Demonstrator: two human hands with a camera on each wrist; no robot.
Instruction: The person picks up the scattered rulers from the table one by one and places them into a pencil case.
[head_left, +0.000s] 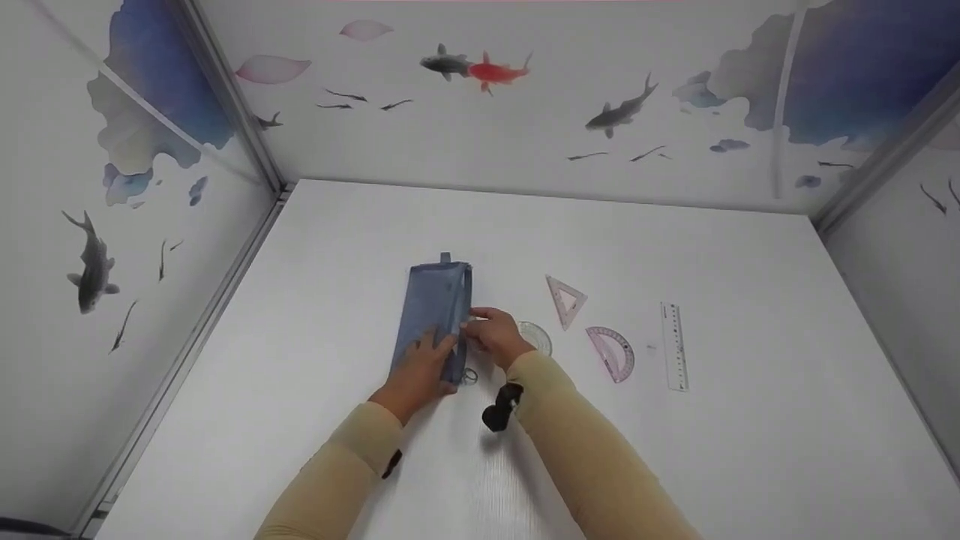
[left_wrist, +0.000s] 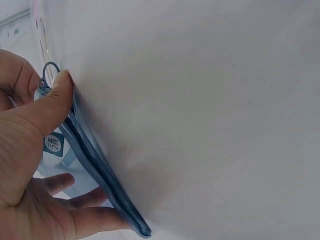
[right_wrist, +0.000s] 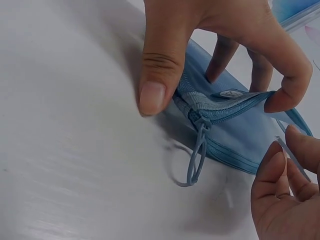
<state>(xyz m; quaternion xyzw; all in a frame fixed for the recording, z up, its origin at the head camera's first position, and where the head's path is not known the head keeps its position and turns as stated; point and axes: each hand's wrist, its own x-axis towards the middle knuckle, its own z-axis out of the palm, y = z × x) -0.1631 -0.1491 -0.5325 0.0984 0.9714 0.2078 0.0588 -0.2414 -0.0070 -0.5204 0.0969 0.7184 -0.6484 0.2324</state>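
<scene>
A blue zippered pencil pouch [head_left: 431,300] lies on the white table, its zipped side to the right. My left hand [head_left: 421,371] grips the pouch near its close end, and the left wrist view shows the thumb [left_wrist: 57,97] over the zipper and fingers spread along the pouch. A zipper pull loop [right_wrist: 196,160] hangs from that end. The zipper edge stands parted in the right wrist view. At this opening my right hand [head_left: 499,335] pinches a thin flat piece [right_wrist: 295,159], seen edge-on; its kind is hidden.
Just right of my right hand lies a clear greenish protractor [head_left: 538,337], partly hidden. Beyond it are a pink set square [head_left: 568,301], a pink protractor [head_left: 613,354] and a clear ruler [head_left: 674,346]. Painted panels [head_left: 525,142] wall the table [head_left: 750,450] at the back and sides.
</scene>
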